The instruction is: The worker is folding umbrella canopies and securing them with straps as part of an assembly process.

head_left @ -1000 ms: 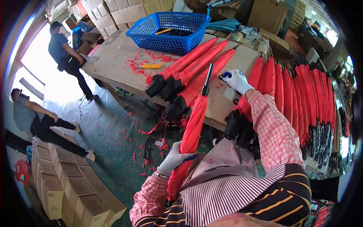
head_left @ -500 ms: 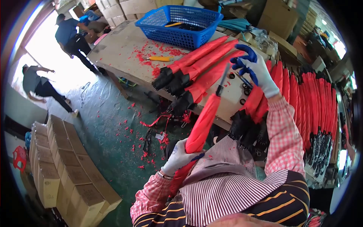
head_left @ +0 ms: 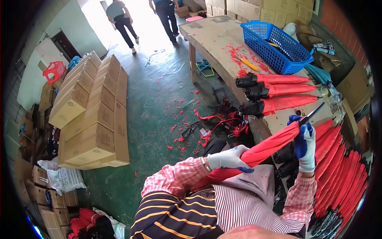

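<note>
A folded red umbrella (head_left: 267, 146) slants across my front, its dark tip pointing up and to the right. My left hand (head_left: 230, 159), in a white glove with blue palm coating, is closed around the red cloth lower down. Near the tip, my right hand (head_left: 305, 145), gloved alike, has its fingers wrapped about the upper end where the dark rod comes out. The umbrella's lower part passes behind my left forearm and is partly hidden. Three more folded red umbrellas (head_left: 288, 89) with black ends lie side by side on the table (head_left: 215, 34), beyond my hands.
A blue plastic basket (head_left: 274, 51) and a yellow-handled tool (head_left: 250, 64) rest on the table among red scraps. Many red umbrellas (head_left: 342, 175) are lined up at right. Stacked cartons (head_left: 93, 119) stand at left. Two people (head_left: 121, 22) walk near the bright doorway.
My view has swung to the left. My right hand, previously raised apart with spread fingers, has come onto the umbrella's upper end. The umbrella now leans further right; my left hand keeps its hold.
</note>
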The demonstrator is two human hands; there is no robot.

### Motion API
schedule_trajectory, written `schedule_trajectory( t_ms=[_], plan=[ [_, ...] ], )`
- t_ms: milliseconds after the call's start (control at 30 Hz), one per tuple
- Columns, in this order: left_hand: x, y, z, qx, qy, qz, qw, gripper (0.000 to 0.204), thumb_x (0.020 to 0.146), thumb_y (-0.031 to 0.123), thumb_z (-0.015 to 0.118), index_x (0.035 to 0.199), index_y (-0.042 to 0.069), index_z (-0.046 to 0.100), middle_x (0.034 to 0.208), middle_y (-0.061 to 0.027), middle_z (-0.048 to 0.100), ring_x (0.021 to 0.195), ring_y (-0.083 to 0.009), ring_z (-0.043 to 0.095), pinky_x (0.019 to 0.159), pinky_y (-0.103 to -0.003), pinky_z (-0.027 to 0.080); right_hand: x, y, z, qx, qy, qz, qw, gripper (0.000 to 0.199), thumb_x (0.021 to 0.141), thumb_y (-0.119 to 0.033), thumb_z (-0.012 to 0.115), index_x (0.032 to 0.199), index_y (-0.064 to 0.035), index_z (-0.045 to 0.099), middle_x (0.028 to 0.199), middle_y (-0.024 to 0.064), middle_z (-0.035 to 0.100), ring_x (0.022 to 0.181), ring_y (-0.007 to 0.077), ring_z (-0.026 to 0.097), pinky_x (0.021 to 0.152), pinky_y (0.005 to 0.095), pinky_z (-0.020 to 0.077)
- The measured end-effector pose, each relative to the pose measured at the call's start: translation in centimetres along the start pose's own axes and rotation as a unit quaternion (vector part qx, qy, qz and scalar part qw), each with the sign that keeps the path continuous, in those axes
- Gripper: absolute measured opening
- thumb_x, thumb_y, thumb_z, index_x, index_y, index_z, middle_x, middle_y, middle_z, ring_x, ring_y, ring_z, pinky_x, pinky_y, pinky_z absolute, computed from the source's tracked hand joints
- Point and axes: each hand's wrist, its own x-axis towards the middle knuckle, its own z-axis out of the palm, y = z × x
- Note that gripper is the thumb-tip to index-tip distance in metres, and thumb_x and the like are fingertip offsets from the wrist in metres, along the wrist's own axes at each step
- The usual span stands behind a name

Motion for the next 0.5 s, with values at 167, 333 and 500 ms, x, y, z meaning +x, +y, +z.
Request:
schedule_trajectory(
  t_ms=[167,333,500],
  plan=[
    [0.5,-2.0,0.9,-0.329,-0.267,-0.043,0.905,0.081,0.088,0.027,0.091,0.151,-0.003,0.050,0.118,-0.0099,0.073,0.096,-0.0174,0.073,0.086,-0.030,0.060,-2.2,-4.3,2.1,0.002,-0.154,-0.110,0.982,0.057,0.103,-0.047,0.071,0.135,0.0001,0.065,0.129,0.0155,0.069,0.108,0.0266,0.069,0.097,0.0416,0.0566],
    [1.1,-2.5,1.9,-0.230,-0.343,-0.056,0.909,0.071,0.091,0.027,0.089,0.147,-0.001,0.055,0.119,-0.0090,0.073,0.098,-0.0160,0.072,0.087,-0.031,0.060,-4.4,-5.2,1.4,0.015,-0.155,-0.099,0.983,0.052,0.104,-0.044,0.071,0.133,-0.0011,0.066,0.123,0.0134,0.070,0.102,0.0235,0.068,0.093,0.0382,0.0558],
    [-0.5,3.9,5.8,0.200,0.029,0.042,0.978,0.061,0.088,0.030,0.089,0.136,-0.001,0.066,0.112,-0.0131,0.078,0.103,-0.0183,0.074,0.094,-0.034,0.058,-6.0,-3.1,-2.2,-0.142,0.062,-0.058,0.986,0.040,0.107,-0.031,0.069,0.131,0.0011,0.066,0.120,0.0111,0.072,0.100,0.0188,0.068,0.090,0.0337,0.0548]
  ],
)
